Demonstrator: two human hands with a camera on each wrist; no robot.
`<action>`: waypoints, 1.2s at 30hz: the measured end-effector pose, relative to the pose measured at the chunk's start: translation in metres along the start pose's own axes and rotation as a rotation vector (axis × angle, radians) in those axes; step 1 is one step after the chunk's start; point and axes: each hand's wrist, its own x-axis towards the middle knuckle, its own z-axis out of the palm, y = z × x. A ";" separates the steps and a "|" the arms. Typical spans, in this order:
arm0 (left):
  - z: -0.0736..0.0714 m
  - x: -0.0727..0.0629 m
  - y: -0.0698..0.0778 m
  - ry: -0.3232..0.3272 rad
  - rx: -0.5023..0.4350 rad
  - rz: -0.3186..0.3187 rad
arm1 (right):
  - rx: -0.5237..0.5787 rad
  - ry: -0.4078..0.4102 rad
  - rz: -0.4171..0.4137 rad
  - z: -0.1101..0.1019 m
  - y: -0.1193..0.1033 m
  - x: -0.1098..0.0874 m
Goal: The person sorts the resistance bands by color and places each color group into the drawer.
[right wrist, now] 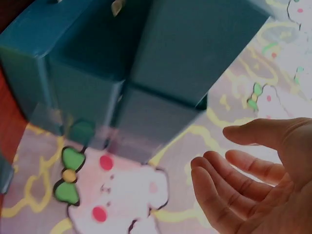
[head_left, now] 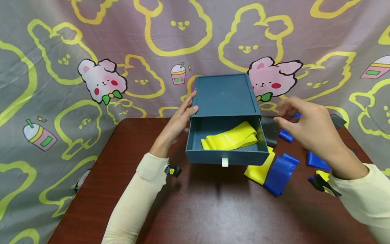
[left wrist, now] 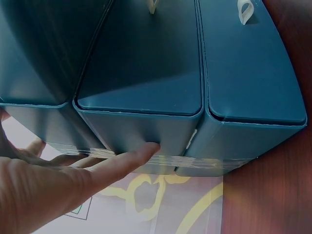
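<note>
A dark blue stacked drawer unit (head_left: 225, 95) stands on the table, its top drawer (head_left: 202, 157) pulled out. Inside that drawer lies a folded yellow resistance band (head_left: 228, 137). My left hand (head_left: 175, 123) rests against the unit's left side, the thumb and fingers extended along it. In the left wrist view the left thumb (left wrist: 129, 161) touches the side wall above a strip of clear tape. My right hand (head_left: 313, 125) hovers to the right of the unit, its fingers loosely bent. The right wrist view shows the right palm (right wrist: 258, 190) holding nothing, apart from the unit.
Right of the unit, a yellow band (head_left: 259, 171) and a blue band (head_left: 280, 174) lie on the brown table (head_left: 122, 189). More blue pieces (head_left: 317, 161) and a black piece (head_left: 269, 130) lie farther right and back. A patterned curtain (head_left: 146, 40) hangs behind.
</note>
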 end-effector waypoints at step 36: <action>0.001 0.000 0.000 -0.006 -0.015 0.017 | 0.178 -0.478 0.164 0.098 0.131 -0.041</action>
